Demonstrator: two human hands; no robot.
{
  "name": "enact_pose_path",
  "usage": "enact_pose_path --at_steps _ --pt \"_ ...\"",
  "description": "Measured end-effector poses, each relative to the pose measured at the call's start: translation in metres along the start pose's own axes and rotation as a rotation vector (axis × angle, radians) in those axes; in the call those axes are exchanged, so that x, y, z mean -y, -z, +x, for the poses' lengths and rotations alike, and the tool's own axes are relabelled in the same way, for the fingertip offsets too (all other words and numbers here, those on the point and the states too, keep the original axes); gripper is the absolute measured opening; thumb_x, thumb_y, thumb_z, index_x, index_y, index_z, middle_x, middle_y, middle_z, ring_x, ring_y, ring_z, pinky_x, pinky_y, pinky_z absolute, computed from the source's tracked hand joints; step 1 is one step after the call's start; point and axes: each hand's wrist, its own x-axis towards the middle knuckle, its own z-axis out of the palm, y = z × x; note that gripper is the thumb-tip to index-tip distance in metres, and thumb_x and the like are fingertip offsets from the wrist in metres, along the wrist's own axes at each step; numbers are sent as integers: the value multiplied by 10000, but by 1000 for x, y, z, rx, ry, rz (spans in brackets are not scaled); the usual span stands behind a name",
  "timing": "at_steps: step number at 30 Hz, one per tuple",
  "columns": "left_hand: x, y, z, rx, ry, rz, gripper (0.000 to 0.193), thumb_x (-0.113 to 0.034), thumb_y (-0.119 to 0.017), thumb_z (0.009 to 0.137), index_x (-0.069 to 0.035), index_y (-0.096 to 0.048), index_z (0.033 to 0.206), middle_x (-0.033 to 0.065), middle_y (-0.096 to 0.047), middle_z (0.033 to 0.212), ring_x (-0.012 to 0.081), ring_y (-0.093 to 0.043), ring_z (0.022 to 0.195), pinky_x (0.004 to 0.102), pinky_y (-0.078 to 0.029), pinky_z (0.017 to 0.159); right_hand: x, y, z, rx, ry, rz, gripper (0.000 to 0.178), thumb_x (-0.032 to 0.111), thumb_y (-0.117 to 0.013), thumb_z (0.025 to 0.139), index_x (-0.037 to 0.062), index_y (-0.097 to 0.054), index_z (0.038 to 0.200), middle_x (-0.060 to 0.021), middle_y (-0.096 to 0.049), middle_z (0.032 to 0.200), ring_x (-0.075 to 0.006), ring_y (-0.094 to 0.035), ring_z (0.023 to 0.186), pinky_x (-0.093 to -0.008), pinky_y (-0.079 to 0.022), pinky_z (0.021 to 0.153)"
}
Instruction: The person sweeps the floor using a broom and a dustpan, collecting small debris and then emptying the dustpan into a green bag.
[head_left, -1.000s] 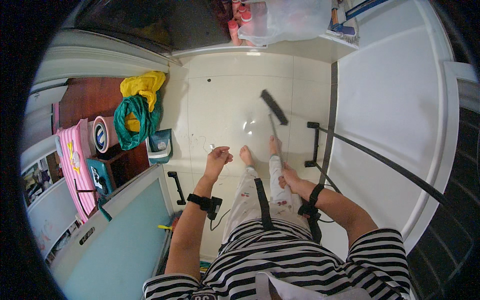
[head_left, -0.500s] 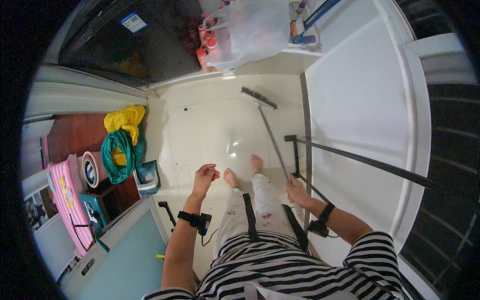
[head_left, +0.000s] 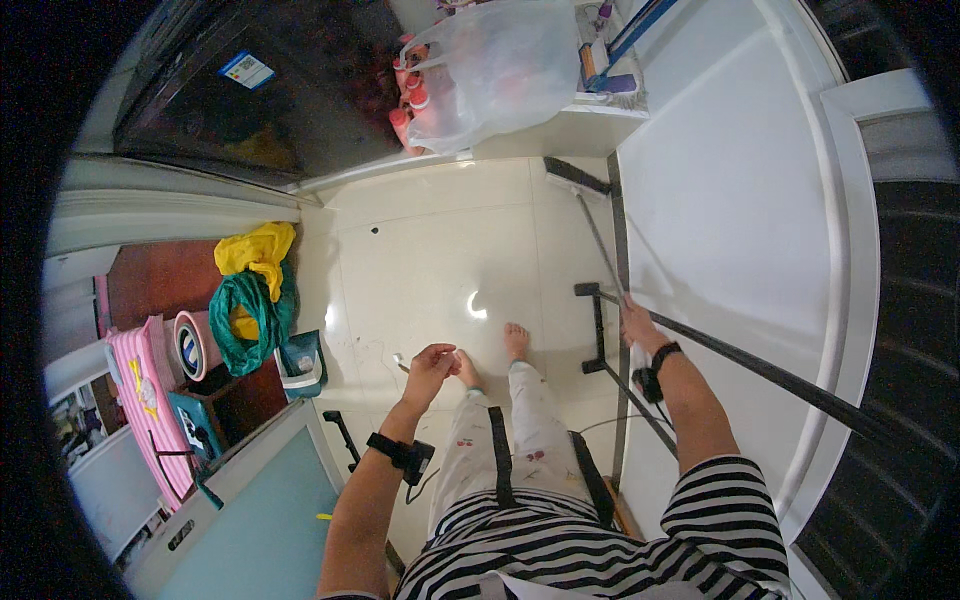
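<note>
My right hand (head_left: 636, 322) is wrapped round the grey handle of a broom (head_left: 601, 238). The broom's dark bristle head (head_left: 577, 177) rests on the tiled floor near the wall strip at the far right. My left hand (head_left: 432, 372) hangs in front of my body, above my foot, with its fingers curled together. Whether anything is between them is hidden. Beside that hand shows a small white-tipped stick-like thing (head_left: 400, 363); I cannot tell whether it touches the hand. A dark spot (head_left: 375, 231) lies on the floor ahead.
Black stand bars (head_left: 740, 350) slant along the white wall on my right. A green and white dustpan or bin (head_left: 301, 362) stands at the left, below green and yellow bags (head_left: 252, 290). A plastic bag (head_left: 500, 75) and red-capped bottles (head_left: 405, 115) stand ahead, by a dark cabinet.
My right hand has moved right and forward with the broom, whose head has swung right to the wall strip. My left hand has shifted slightly right and down.
</note>
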Motion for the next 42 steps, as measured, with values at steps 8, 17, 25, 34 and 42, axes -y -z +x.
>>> enact_pose_path --at_steps 8,17,25,34,42 --pt "0 3 3 -68 32 -28 210 -87 -468 836 45 -507 995 69 -580 758 111 -549 665 213 -445 612 -35 -8 -149 44 -13 -646 466 239 -421 873 221 -265 1312 -17 -411 552 -116 -382 421 -262 -346 374" --pt "-7 -10 9 -36 30 -90 210 -77 -473 830 52 -503 994 85 -572 783 124 -553 687 233 -466 652 32 -111 -4 97 179 121 181 219 -382 848 86 -383 725 -6 -402 596 -101 -394 477 -242 -314 357" --pt "10 21 -24 -163 66 -121 208 -124 -473 848 15 -510 999 76 -590 779 134 -570 701 244 -468 661 -55 -208 -3 101 19 -455 189 207 -349 871 82 -426 990 -56 -395 531 -149 -359 392 -272 -308 341" --pt "19 62 -45 -241 7 -250 191 -81 -484 833 38 -513 979 74 -578 764 119 -560 672 216 -464 627 -100 -169 -89 384 81 -1190 468 185 -374 885 179 -225 1328 -24 -413 546 -118 -356 388 -263 -337 357" --pt "46 96 -62 -331 27 -271 190 -79 -468 842 20 -507 999 77 -584 769 129 -559 679 235 -469 653 -53 -212 -52 390 233 -1307 461 158 -402 858 203 -289 1302 -47 -449 594 -141 -425 440 -291 -373 398"
